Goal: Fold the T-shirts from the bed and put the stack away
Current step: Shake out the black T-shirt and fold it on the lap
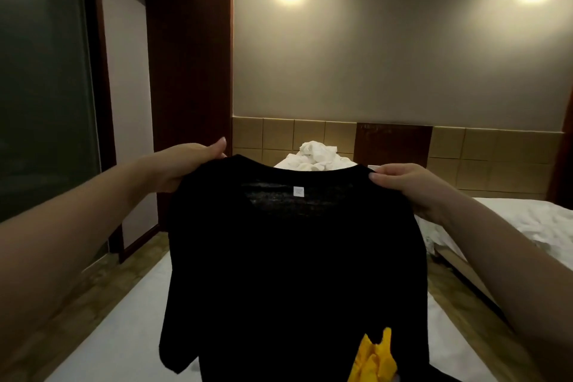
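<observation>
– Starting with what cannot be seen: which parts are hidden or cut off?
– The black T-shirt (pixel 294 257) hangs spread in the air above the bed (pixel 124 335), and its hem runs out of the lower edge of the view. It screens most of the mattress. A piece of yellow cloth (pixel 373 360) at the bottom is also cut off by the frame. Behind the collar, only the top of a heap of white cloth (pixel 316 155) shows.
– State of the hands?
– The left hand (pixel 189 164) pinches the shirt's left shoulder, thumb on top; its fingers are behind the fabric and cannot be made out. The right hand (pixel 406 183) pinches the right shoulder likewise, thumb tip visible on the near side, remaining fingers hidden.
– Any writing?
– One small white label (pixel 298 191) sits inside the neckline. It bears print, but this is too small and blurred to read.
</observation>
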